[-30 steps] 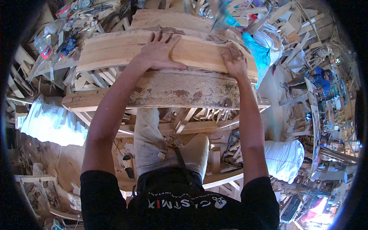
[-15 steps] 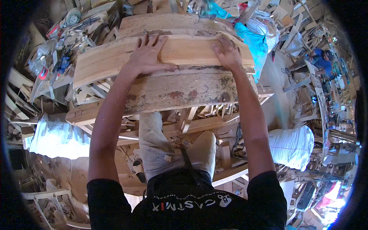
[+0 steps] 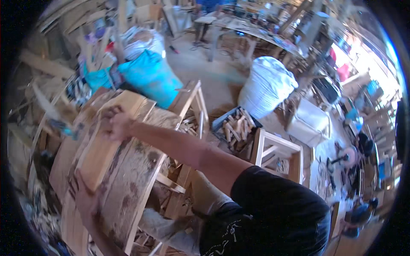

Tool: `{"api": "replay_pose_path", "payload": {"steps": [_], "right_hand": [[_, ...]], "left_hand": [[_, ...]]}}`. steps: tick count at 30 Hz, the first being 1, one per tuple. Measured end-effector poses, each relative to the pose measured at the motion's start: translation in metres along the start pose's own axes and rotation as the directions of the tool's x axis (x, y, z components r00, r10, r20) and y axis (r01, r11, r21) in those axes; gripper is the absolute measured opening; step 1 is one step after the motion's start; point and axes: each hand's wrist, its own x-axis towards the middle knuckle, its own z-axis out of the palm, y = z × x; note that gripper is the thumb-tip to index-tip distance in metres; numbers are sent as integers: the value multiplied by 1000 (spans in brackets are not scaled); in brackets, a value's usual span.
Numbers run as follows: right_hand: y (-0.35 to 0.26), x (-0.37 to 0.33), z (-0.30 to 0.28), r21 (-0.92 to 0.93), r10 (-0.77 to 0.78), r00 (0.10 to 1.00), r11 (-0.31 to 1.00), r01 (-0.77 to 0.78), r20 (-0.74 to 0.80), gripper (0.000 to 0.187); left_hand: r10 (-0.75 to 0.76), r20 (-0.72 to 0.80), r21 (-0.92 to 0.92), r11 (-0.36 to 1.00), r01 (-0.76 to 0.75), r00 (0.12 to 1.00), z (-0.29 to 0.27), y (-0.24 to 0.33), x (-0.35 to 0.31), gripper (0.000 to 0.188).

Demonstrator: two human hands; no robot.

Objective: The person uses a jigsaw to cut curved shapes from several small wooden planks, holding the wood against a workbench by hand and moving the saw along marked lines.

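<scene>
A pale, planed wooden board (image 3: 101, 158) lies on top of rough, bark-edged slabs (image 3: 136, 174). My left hand (image 3: 87, 199) rests on the board with its fingers spread. Closer to the board's other end, my right hand (image 3: 117, 124) presses on the wood, its fingers bent but apart and a little blurred. Neither hand wraps around anything that I can see.
A turquoise sack (image 3: 151, 79) stands beyond the board's end. Farther right are a white sack (image 3: 267, 85), a crate of wood offcuts (image 3: 235, 130) and a wooden frame (image 3: 279, 155). A person in blue (image 3: 209, 6) is behind a far workbench (image 3: 252, 32).
My view has swung to the right, so the board now runs steeply across the left side. Both hands are still on the board. More of the floor and sacks shows.
</scene>
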Motion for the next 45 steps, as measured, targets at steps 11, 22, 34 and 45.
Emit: {"api": "replay_pose_path", "payload": {"steps": [11, 22, 34, 45], "right_hand": [[-16, -4, -17, 128, -102, 986, 985, 120, -134, 72], [5, 24, 27, 249, -133, 990, 961, 119, 41, 57], [-16, 9, -34, 122, -206, 978, 970, 209, -40, 74], [-11, 16, -35, 121, -175, 983, 978, 167, 53, 74]], "left_hand": [[61, -68, 202, 978, -46, 996, 41, -60, 8, 109], [-16, -48, 3, 1000, 17, 999, 7, -12, -5, 109], [-110, -41, 95, 989, 113, 993, 19, -19, 0, 139], [-123, -82, 113, 985, 132, 989, 20, -17, 3, 134]]}}
